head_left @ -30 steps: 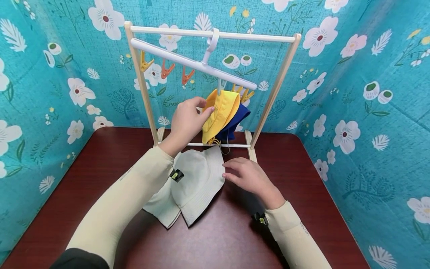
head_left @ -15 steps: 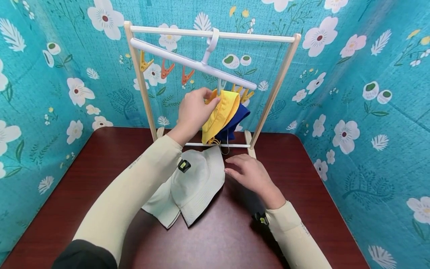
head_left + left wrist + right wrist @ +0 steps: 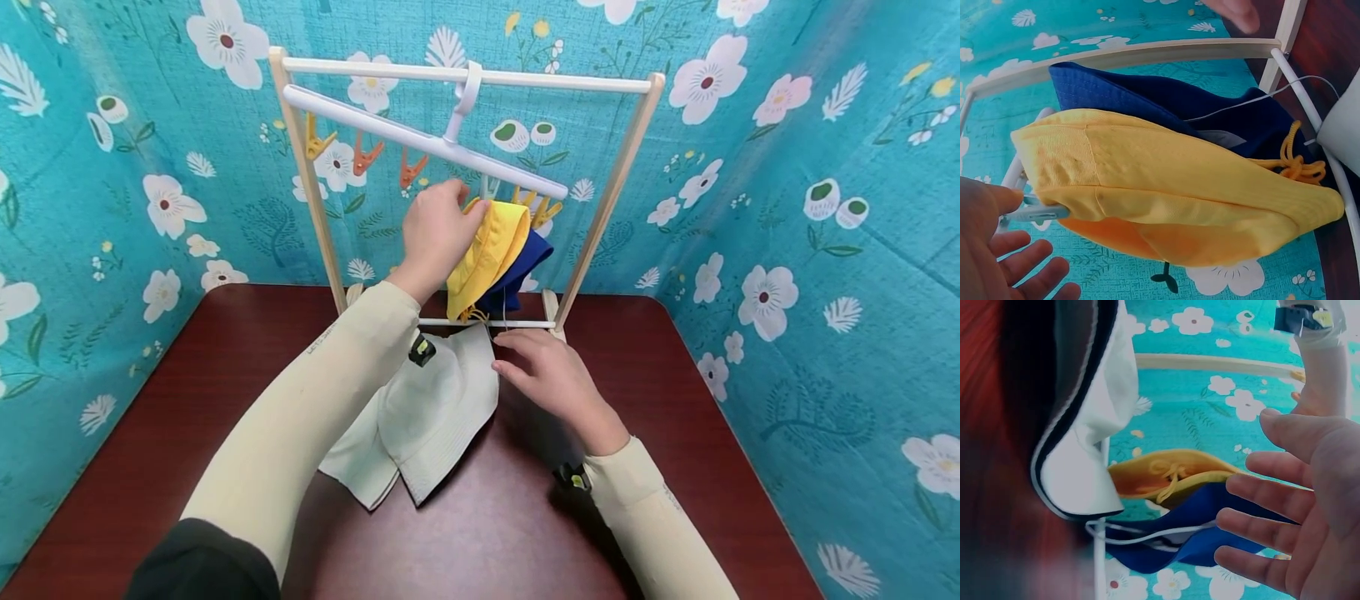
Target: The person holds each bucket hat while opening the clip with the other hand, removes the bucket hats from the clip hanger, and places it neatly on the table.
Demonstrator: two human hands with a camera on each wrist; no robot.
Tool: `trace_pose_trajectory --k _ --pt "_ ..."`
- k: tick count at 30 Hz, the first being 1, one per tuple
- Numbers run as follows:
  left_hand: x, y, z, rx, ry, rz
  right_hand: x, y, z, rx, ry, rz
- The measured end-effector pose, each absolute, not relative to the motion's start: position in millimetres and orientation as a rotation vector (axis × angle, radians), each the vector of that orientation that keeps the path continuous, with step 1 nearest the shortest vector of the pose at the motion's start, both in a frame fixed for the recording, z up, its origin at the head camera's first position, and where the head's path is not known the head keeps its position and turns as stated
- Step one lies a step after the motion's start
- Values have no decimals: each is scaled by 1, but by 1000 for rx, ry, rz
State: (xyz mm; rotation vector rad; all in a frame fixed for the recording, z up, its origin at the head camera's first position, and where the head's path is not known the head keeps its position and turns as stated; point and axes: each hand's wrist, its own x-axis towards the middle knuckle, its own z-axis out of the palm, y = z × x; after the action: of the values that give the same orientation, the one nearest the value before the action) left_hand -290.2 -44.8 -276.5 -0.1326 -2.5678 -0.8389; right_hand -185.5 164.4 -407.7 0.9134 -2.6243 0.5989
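Note:
In the left wrist view my left hand (image 3: 1019, 250) has thumb and forefinger on either side of a light blue clothespin (image 3: 1038, 212), pinching it. Its tip meets the edge of a yellow bucket hat (image 3: 487, 254) that hangs below the white hanger (image 3: 420, 137). Behind the yellow one hangs a dark blue hat (image 3: 517, 275) with a thin white cord. My right hand (image 3: 551, 371) hovers with fingers spread loosely, holding nothing, beside the brim of an off-white bucket hat (image 3: 442, 408) on the table. Part of another pale hat (image 3: 360, 462) shows under it.
A wooden rack (image 3: 622, 175) stands at the back of the dark red table (image 3: 247, 358), the hanger tilting down to the right from its top bar. Orange clothespins (image 3: 367, 154) and yellow ones (image 3: 318, 137) dangle from it. Flowered teal cloth (image 3: 787, 250) surrounds the table.
My left hand has moved up and right along the yellow hat to the light blue clothespin. The right hand has shifted only slightly. The hats stay where they were.

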Motion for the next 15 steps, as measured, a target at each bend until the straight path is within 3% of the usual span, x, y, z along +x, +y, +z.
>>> trace_pose_trajectory --k 15 --pt "-310 -29 -280 -82 -2523 -935 -201 138 -380 835 -2582 718"
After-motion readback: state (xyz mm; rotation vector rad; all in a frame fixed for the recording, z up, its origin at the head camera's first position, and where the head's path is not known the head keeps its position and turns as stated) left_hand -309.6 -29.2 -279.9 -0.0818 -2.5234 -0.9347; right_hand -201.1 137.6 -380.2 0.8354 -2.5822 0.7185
